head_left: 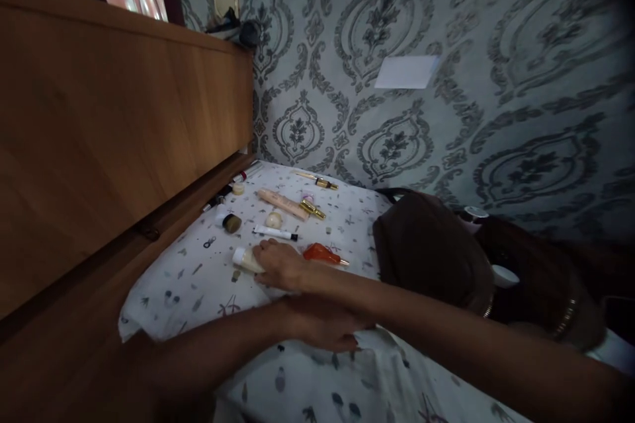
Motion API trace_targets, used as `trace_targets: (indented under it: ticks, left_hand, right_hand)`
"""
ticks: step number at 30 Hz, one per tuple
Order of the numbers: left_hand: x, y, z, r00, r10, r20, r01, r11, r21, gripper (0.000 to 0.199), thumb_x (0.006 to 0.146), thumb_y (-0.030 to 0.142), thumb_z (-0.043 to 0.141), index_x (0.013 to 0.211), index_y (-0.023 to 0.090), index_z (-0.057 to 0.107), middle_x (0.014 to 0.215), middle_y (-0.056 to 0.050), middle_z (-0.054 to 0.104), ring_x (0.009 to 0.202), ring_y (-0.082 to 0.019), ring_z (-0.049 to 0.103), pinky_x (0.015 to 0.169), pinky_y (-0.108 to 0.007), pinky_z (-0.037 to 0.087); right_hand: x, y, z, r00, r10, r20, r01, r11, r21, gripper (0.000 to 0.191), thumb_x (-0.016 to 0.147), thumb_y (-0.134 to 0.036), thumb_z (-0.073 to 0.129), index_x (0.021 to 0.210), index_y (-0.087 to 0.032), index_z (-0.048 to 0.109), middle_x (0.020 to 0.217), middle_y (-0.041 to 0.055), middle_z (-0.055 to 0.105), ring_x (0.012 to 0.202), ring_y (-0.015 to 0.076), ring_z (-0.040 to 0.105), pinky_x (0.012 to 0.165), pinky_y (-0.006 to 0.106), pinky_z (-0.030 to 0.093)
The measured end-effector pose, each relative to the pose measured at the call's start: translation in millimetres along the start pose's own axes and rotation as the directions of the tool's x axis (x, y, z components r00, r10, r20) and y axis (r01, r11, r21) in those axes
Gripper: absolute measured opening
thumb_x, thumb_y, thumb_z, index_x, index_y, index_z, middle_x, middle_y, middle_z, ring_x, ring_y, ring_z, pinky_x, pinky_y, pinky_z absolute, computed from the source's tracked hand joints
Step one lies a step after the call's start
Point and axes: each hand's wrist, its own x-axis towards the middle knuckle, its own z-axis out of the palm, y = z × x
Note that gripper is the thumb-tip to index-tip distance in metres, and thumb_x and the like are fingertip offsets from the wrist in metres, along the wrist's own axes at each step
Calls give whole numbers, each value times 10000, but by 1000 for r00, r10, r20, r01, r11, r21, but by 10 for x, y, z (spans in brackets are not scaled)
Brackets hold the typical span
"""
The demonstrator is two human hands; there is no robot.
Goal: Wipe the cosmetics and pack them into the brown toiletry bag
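My right hand (280,266) reaches in from the right, its fingers closed round a cream-coloured tube with a white cap (244,258) lying on the patterned sheet. Below the right forearm, my left hand (325,325) rests low over the bedding near a pale fold of cloth (380,342); its fingers are mostly hidden. Close to the right hand lie an orange bottle with a pointed tip (321,253), a slim white tube with a black cap (275,232) and a small round cream-coloured item (273,219). Farther back are a long pinkish box (282,203) and a gold vial (312,209).
A brown bag (429,244) stands at the right, with a white cup-like item (505,276) beyond it. A wooden panel (124,92) borders the left side. Behind, a patterned wall (342,99) carries a white sheet of paper (407,73). A brown-topped brush (231,223) lies left.
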Motion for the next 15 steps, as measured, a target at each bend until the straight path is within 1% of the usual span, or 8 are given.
trace_targets:
  ticks: [2, 5, 8, 13, 15]
  left_hand:
    - [-6, 22, -13, 1000, 17, 18, -17, 1000, 18, 474, 931, 279, 553, 1363, 88, 516, 1414, -180, 569, 1288, -320, 545, 1054, -393, 428]
    - [-17, 39, -30, 1000, 7, 2, -7, 1000, -12, 488, 911, 252, 581, 1373, 105, 519, 1401, -161, 587, 1271, -316, 566, 1020, -376, 459]
    - [-22, 38, -20, 1000, 1, -16, -2, 999, -45, 492, 903, 242, 596, 1371, 106, 530, 1386, -158, 601, 1246, -318, 589, 1004, -364, 470]
    - [-20, 36, 16, 1000, -16, 21, 17, 999, -37, 453, 928, 258, 560, 1352, 101, 539, 1373, -175, 611, 1214, -307, 613, 1005, -371, 467]
    - [-21, 37, 15, 998, -52, -18, 51, 997, -62, 427, 901, 264, 608, 1304, 126, 584, 1351, -154, 634, 1214, -301, 614, 1018, -362, 458]
  right_hand:
    - [56, 44, 82, 1000, 14, -9, -14, 1000, 14, 395, 827, -378, 694, 1136, -151, 601, 1161, 163, 618, 1083, 305, 587, 868, 397, 526]
    - [50, 95, 130, 999, 7, -38, -4, 998, 62, 366, 832, -390, 679, 1099, -150, 604, 1130, 160, 608, 1063, 311, 584, 850, 405, 527]
    - [-3, 76, 117, 998, -1, -65, 6, 997, 80, 320, 847, -347, 657, 1103, -166, 593, 1140, 152, 601, 1058, 307, 578, 854, 416, 521]
    - [-71, 9, 53, 998, 27, -51, -24, 998, 60, 295, 866, -311, 627, 1123, -168, 594, 1164, 153, 592, 1084, 312, 564, 879, 428, 513]
    - [-92, 19, 41, 999, 9, -46, -6, 998, 67, 299, 868, -300, 626, 1131, -159, 600, 1164, 152, 594, 1087, 306, 565, 901, 420, 508]
